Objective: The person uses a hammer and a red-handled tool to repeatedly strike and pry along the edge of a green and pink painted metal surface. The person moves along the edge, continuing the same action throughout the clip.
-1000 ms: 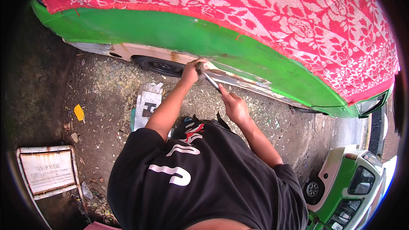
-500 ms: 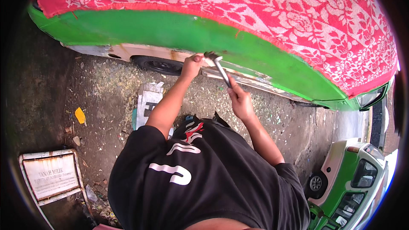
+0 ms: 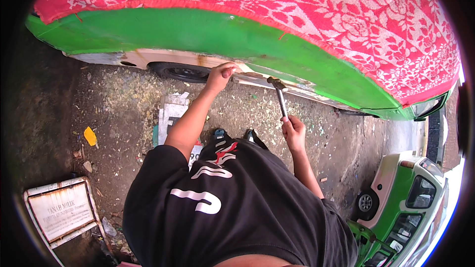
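Note:
My right hand [image 3: 295,133] is wrapped round the handle of a hammer [image 3: 282,103]. The hammer's dark head points up toward the lower side of a green and cream vehicle [image 3: 163,29], apart from my other hand. Close against that side panel, my left hand [image 3: 217,77] is closed, with a rounded reddish-brown end showing at its fist; what it grips I cannot make out. Around both hands the panel has worn, bare and rusty patches. A red and white floral cloth [image 3: 307,0] lies over the top of the vehicle.
Pale flakes are scattered over the ground by the vehicle's wheel [image 3: 180,72]. Flat printed sheets [image 3: 170,111] lie beside my left arm. A yellow scrap [image 3: 90,136] and a rusty-framed white sign [image 3: 60,210] are at left. Another green and white van [image 3: 401,202] stands at lower right.
The hammer has swung back to the right and down, away from my left hand, with my right hand. My left hand has shifted slightly left and stays near the panel.

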A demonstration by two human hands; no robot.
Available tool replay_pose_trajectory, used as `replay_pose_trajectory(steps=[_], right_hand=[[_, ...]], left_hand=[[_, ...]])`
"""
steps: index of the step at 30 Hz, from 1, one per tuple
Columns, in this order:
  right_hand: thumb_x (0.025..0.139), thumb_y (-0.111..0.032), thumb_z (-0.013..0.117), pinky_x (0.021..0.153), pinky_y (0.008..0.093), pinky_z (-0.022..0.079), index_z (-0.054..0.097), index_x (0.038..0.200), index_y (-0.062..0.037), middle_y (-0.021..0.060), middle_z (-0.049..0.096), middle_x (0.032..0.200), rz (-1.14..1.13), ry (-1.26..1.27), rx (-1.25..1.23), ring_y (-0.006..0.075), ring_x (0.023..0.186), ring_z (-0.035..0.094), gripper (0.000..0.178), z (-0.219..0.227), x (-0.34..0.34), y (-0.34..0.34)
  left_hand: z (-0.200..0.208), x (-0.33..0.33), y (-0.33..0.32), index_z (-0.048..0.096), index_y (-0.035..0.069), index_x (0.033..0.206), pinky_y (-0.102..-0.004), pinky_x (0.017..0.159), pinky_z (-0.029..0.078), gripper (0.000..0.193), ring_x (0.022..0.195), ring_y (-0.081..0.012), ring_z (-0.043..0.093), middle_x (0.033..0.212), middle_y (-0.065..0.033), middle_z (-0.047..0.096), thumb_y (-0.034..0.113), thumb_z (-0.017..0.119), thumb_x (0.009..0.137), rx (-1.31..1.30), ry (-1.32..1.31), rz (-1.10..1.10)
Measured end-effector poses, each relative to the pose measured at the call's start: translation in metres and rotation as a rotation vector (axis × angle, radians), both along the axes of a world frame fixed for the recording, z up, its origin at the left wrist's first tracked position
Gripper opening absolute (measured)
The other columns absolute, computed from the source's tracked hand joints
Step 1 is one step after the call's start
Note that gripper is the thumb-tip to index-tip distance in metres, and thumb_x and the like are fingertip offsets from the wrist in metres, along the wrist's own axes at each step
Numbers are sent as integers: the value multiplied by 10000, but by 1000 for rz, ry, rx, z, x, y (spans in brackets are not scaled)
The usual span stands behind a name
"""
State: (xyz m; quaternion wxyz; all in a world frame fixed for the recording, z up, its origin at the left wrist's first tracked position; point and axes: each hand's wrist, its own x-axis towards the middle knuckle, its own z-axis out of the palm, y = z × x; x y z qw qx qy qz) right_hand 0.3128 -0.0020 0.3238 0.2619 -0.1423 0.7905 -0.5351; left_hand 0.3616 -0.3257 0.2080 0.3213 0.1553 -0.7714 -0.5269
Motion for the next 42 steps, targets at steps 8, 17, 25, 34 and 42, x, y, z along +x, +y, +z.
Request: replay_pose_trajectory(steps=[8,17,25,34,42], right_hand=[[906,-203,651,574,282,396,684,918,24,36,560,697,-19,100,44,106,626,505,230,-18,15,11],[895,-185,657,635,301,403,687,944,19,66,548,750,-22,130,46,156,687,519,212,-18,22,13],[888,-162,660,591,302,402,688,989,5,72,556,760,34,290,115,153,643,518,197,4,25,2],[901,-30,621,589,281,429,590,1284,-49,85,568,814,167,567,-28,144,643,522,385,48,24,-66],[927,-71,574,605,423,484,558,1349,-178,170,606,775,311,706,34,357,662,614,436,44,9,-101]], left_hand=[[-2,3,8,636,37,1040,-326,836,513,258,940,-284,663,1105,-112,676,-40,600,796,-60,-86,-184],[-9,-1,6,624,59,1027,-343,787,513,270,931,-292,653,1053,-85,665,1,633,764,-171,18,-145],[3,-12,3,657,49,1034,-354,815,523,160,946,-310,678,1029,-141,699,104,582,904,-94,-111,-73],[17,-29,-5,686,111,1019,-396,733,516,183,848,-328,681,903,-148,704,132,543,907,-109,-340,-52],[16,-39,-17,671,68,980,-395,779,491,154,888,-313,651,934,-144,679,181,600,904,-68,-205,-94]])
